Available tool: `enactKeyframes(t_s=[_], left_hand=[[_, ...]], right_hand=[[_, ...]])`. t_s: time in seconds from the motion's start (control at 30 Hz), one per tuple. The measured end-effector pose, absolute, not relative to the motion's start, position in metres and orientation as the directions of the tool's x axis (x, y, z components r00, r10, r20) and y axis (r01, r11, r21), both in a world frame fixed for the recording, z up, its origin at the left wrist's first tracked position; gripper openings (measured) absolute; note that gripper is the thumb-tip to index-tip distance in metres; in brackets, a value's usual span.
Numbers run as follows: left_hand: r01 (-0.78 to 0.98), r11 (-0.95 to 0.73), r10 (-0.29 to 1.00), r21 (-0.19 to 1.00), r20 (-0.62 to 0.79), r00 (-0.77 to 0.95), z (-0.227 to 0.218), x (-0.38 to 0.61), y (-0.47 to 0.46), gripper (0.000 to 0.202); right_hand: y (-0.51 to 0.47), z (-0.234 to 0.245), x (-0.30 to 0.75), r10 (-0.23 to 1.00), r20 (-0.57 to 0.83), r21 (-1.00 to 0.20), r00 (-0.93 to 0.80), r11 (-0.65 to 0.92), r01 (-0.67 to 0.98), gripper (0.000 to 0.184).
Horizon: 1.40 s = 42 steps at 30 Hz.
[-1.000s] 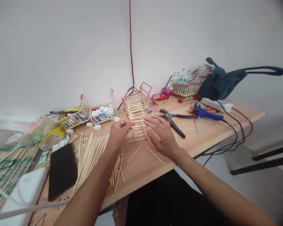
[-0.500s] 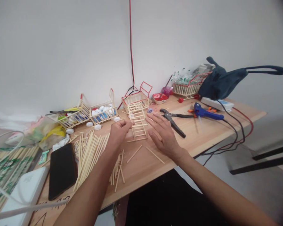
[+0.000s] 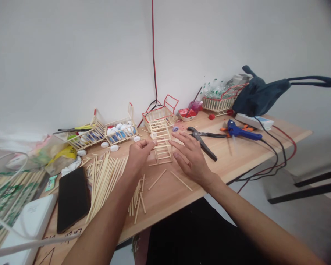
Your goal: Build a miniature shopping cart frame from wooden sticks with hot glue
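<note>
A small ladder-like frame of thin wooden sticks (image 3: 162, 144) lies flat near the middle of the wooden table (image 3: 231, 154). My left hand (image 3: 139, 154) rests at the frame's left edge with its fingers curled and pinched on one of its sticks. My right hand (image 3: 191, 157) lies just right of the frame, fingers stretched out and apart, holding nothing. Two loose short sticks (image 3: 157, 179) lie on the table in front of the hands. A bundle of long sticks (image 3: 105, 182) lies left of my left forearm.
Black pliers (image 3: 202, 142) and a blue glue gun (image 3: 241, 132) lie right of my hands. A black phone (image 3: 72, 198) lies at the left. Stick baskets (image 3: 121, 131), one red-edged (image 3: 160, 116), stand along the wall. A dark bag (image 3: 257, 96) and cables sit far right.
Hardly anything: my right hand has crept a little closer to the stick frame, and the view has shifted slightly. My left hand stays put.
</note>
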<state>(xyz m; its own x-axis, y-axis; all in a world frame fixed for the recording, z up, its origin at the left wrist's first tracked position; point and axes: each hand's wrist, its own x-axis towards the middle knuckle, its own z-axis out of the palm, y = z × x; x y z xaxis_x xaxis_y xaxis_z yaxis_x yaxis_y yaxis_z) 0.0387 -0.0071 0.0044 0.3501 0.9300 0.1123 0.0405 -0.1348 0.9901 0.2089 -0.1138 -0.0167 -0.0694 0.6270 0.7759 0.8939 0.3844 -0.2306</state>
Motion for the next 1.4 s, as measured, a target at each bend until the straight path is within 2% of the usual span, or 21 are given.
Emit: enactKeyframes(t_s=[1.4], left_hand=[[0.030, -0.132, 0.928, 0.991, 0.113, 0.356, 0.0034, 0.0386, -0.0069, 0.029]], right_hand=[[-0.1131, -0.0168, 0.2089, 0.633, 0.772, -0.248, -0.061, 0.389, 0.887, 0.040]])
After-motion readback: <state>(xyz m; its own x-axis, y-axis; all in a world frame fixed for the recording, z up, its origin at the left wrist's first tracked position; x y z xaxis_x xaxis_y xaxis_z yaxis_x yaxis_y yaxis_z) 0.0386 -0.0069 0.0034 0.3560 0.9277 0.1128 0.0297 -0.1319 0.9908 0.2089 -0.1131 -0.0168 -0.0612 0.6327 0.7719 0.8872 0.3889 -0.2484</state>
